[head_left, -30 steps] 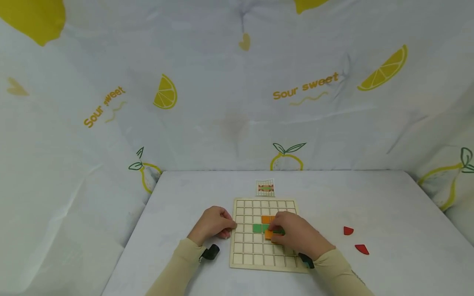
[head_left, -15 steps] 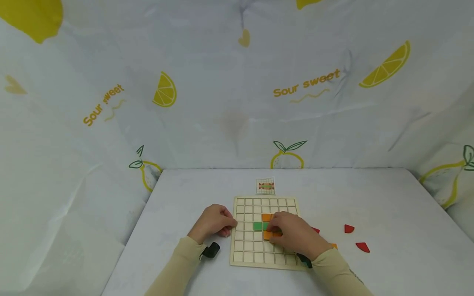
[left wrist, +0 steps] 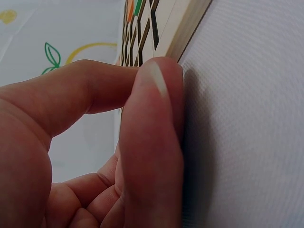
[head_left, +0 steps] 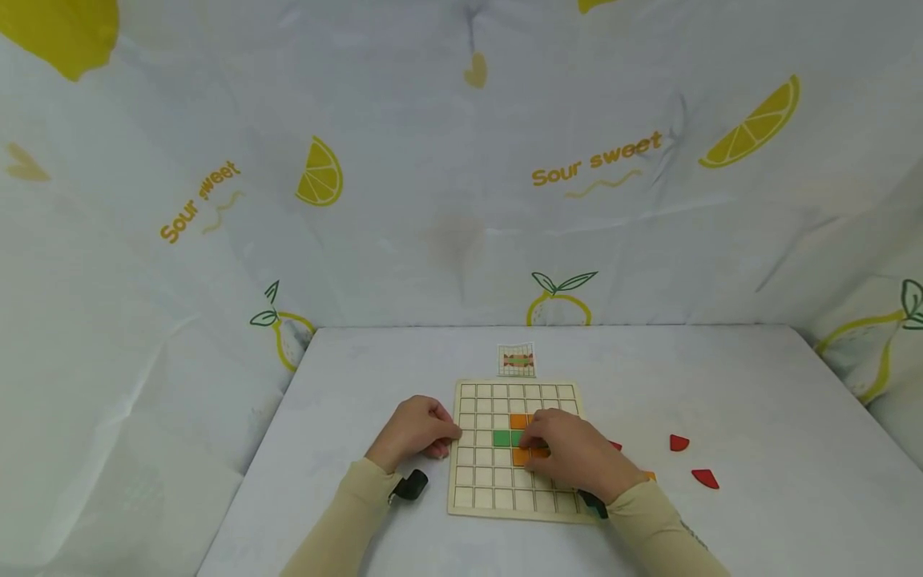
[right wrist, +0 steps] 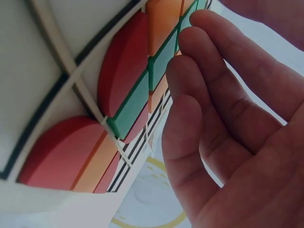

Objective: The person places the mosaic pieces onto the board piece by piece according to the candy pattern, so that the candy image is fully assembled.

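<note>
Orange tile (head_left: 521, 457) has shifted into alignment on the grid board (head_left: 474, 498). Left hand (head_left: 411, 431): fingertips together at board edge, clamping unconfirmed. Right hand (head_left: 580, 451): touching tiles (head_left: 501, 438), grip cannot be determined.

One grid board (head_left: 484, 477), counted at seven rows by seven columns.
At 9 o'clock from its centre, one left hand (head_left: 413, 433); at 3 o'clock, one right hand (head_left: 577, 453); at 12 o'clock, one picture card (head_left: 516, 361). In the head view, four orange tiles (head_left: 517, 421) and two green tiles (head_left: 501, 438) on the grid board, several only in part; farther out at 3 o'clock, two red pieces (head_left: 679, 442) in full, plus one red corner (head_left: 615, 445) and one orange corner (head_left: 650, 476). In the right wrist view, three green faces (right wrist: 130, 105) and four red faces (right wrist: 123, 66). On the backdrop (head_left: 433, 104), two lemon slices (head_left: 320, 172), two hearts (head_left: 476, 72) and two "Sour sweet" prints (head_left: 597, 159).
</note>
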{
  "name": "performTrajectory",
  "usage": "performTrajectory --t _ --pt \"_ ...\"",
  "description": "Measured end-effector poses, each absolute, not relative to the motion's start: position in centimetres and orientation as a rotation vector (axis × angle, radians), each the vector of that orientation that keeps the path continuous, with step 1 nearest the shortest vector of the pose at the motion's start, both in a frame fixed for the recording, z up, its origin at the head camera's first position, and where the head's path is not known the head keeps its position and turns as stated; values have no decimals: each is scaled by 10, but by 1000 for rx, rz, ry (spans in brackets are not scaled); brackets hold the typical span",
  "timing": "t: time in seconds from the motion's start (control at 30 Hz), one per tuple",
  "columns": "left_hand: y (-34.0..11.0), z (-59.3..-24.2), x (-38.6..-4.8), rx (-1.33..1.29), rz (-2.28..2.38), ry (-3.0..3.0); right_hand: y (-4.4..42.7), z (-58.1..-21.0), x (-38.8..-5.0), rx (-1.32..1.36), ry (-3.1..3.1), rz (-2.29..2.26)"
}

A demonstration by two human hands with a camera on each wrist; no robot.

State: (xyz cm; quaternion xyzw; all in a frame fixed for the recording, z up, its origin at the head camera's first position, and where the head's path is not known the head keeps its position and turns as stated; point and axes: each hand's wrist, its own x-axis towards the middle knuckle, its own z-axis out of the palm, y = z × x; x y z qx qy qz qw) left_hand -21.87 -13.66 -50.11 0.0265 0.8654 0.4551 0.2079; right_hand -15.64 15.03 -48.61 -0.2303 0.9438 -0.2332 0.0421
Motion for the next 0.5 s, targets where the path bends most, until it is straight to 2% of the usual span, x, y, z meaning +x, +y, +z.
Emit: performTrajectory --t 0.5 --pt "-136 -499 -217 68 1260 2417 144 -484 -154 -695 2893 -684"
